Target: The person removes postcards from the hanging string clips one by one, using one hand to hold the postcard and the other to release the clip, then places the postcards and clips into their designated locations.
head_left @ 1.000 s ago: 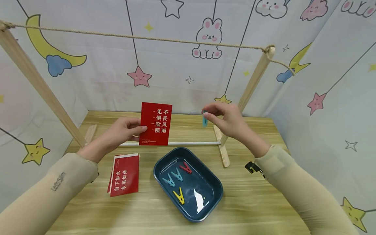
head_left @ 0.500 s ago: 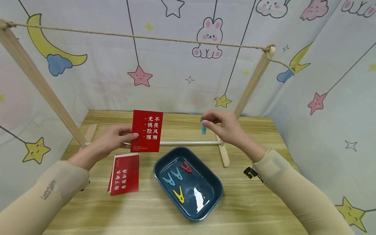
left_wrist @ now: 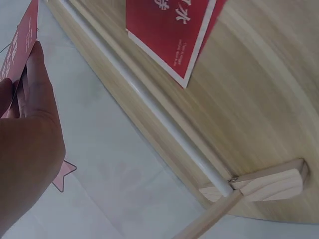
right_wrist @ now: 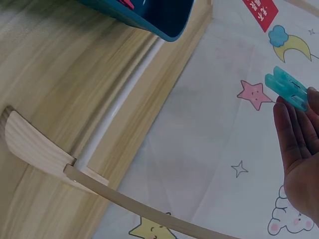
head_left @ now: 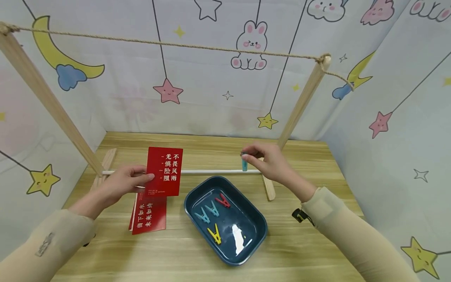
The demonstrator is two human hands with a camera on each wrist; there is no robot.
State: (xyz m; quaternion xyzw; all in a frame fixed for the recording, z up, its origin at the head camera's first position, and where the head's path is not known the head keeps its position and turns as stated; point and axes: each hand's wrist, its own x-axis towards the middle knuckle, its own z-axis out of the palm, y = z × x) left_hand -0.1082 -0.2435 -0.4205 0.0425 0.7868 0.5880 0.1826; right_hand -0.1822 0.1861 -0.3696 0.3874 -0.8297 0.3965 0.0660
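My left hand [head_left: 127,182] pinches a red card [head_left: 164,171] with white characters by its left edge, thumb on the front. The card is held upright and overlaps a stack of red cards [head_left: 149,215] in the head view. To the right, my right hand [head_left: 266,159] pinches a light blue clothespin [head_left: 244,162] between thumb and fingertips, its free end pointing down. The right wrist view shows this clothespin [right_wrist: 286,87] from the side. In the left wrist view the held card [left_wrist: 22,42] is at the upper left, the fingers behind it.
A dark blue tray [head_left: 260,223] holds two light blue clothespins, a red clothespin [head_left: 223,201] and a yellow clothespin [head_left: 215,234]. A twine rope [head_left: 197,47] spans two wooden posts, the right post [head_left: 304,102] behind my right hand. A white rod [head_left: 211,171] joins their feet.
The left hand with its red card has moved down and to the left, coming over the card stack in view. The right hand has lowered with the clothespin.
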